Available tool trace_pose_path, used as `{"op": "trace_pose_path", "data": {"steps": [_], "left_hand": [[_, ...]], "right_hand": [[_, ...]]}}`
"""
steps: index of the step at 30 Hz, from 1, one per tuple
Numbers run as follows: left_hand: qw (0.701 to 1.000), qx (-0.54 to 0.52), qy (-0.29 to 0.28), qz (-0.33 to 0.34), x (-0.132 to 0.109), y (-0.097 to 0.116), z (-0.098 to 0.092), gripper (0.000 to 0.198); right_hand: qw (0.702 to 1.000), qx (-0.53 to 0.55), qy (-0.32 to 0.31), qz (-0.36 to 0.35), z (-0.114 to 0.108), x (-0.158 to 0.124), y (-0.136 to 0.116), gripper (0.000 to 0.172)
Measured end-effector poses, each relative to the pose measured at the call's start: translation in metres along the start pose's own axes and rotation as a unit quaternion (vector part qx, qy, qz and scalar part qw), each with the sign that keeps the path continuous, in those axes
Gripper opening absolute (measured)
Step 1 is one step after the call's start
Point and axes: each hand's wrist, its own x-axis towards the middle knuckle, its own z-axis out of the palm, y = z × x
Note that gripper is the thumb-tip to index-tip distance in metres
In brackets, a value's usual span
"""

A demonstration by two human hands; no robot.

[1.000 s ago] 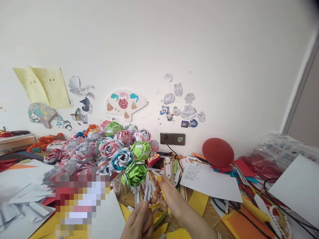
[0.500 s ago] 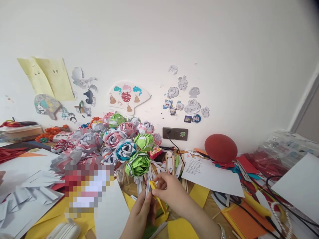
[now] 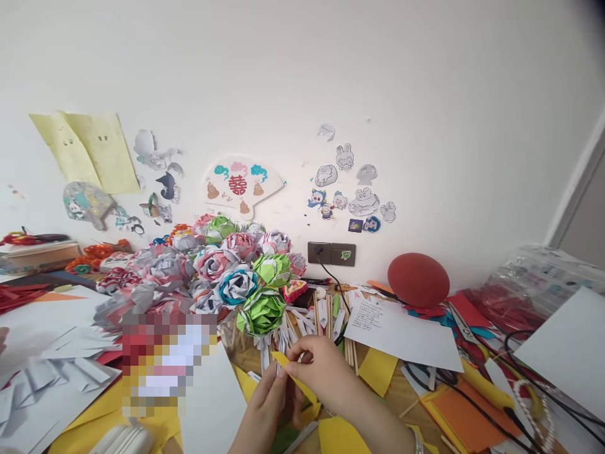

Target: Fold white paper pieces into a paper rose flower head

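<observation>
Low in the middle of the view, my left hand (image 3: 265, 413) and my right hand (image 3: 326, 375) meet over a folded yellow paper strip (image 3: 295, 381). Both pinch it, fingers closed, the right hand from above and the left from below. A thin white folded paper piece (image 3: 278, 350) stands beside my left fingertips. Just behind the hands is a bunch of paper roses on sticks (image 3: 222, 277), the nearest one green (image 3: 261, 311).
Paper sheets, yellow (image 3: 378, 372) and orange (image 3: 454, 413) card, cables and scissors (image 3: 460, 325) crowd the desk. A red ball (image 3: 418, 279) sits by the wall near a socket (image 3: 331, 253). A written white sheet (image 3: 401, 337) lies right of the hands. Stickers cover the wall.
My right hand came down onto the yellow strip and now pinches it together with the left. The hands sit a little lower and closer together. The view shifted slightly.
</observation>
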Motion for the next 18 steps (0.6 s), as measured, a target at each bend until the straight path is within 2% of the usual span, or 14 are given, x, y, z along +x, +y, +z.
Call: {"op": "trace_pose_path", "data": {"steps": [4, 13, 18], "left_hand": [[0.999, -0.035, -0.023, -0.008, -0.003, 0.004, 0.003, 0.047], [0.999, 0.001, -0.031, 0.022, -0.002, 0.005, 0.001, 0.045], [0.998, 0.040, -0.049, 0.011, 0.005, 0.003, -0.002, 0.049]], "right_hand": [[0.998, 0.057, 0.007, -0.005, -0.002, 0.004, 0.005, 0.020], [0.994, 0.089, 0.052, -0.024, 0.004, 0.007, 0.010, 0.014], [0.995, 0.065, 0.069, -0.015, 0.008, 0.009, 0.010, 0.025]]}}
